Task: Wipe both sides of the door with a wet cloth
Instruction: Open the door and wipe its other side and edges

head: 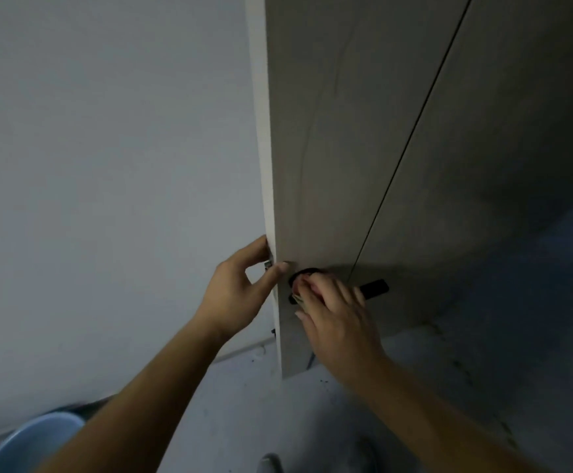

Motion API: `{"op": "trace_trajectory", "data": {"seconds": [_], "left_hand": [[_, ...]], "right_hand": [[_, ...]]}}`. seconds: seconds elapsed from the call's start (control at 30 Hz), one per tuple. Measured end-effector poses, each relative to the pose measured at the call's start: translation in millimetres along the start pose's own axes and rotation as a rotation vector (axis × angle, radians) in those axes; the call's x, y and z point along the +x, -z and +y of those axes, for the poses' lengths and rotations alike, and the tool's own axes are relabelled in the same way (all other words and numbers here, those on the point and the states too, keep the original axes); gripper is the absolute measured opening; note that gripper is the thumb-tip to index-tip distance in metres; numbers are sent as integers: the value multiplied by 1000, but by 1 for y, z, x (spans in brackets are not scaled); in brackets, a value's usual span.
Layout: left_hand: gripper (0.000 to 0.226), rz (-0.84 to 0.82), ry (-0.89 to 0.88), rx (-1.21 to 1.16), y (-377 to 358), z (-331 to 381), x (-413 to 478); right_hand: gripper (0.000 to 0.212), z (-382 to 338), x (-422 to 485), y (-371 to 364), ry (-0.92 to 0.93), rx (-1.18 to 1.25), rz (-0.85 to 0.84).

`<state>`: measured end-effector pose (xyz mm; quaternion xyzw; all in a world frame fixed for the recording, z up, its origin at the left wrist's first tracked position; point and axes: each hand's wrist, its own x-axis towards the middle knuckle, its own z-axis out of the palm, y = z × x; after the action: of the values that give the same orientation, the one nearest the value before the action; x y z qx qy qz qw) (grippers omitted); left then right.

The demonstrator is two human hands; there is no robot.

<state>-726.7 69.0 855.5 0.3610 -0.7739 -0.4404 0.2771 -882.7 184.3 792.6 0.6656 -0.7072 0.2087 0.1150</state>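
Note:
A pale beige door (363,148) stands ajar, its white edge (264,148) turned toward me. My left hand (240,295) grips that edge at latch height, thumb on the near face and fingers round the far side. My right hand (336,312) holds a small bunched cloth (300,298) against the black lever handle (374,288) and its round base. Only a sliver of the cloth shows under the fingers. The far face of the door is hidden.
A grey-white wall (107,165) fills the left side. A blue plastic basin (29,442) sits on the floor at the lower left. The grey floor (483,370) spreads to the right, speckled with dirt. A shoe tip (269,464) shows at the bottom edge.

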Motion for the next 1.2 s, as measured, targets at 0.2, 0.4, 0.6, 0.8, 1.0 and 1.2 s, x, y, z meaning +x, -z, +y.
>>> {"op": "trace_trajectory", "data": {"seconds": [0.2,0.4,0.6,0.8,1.0,1.2], "left_hand": [[52,236,194,71,-17,-2,10],[39,538,526,113,-41,18,15],[26,545,683,-233,-56,27,4],[23,527,635,-475,-63,41,8],[21,570,627,-609,-72,34,13],[35,564,601,-585,-76,30,12]], "right_hand": [[45,16,20,-12,110,-11,-13],[49,64,17,-14,347,75,-7],[72,85,20,-16,364,96,6],[75,58,21,-24,376,128,10],[81,115,13,-13,284,3,15],[73,90,16,-19,302,36,-18]]}}
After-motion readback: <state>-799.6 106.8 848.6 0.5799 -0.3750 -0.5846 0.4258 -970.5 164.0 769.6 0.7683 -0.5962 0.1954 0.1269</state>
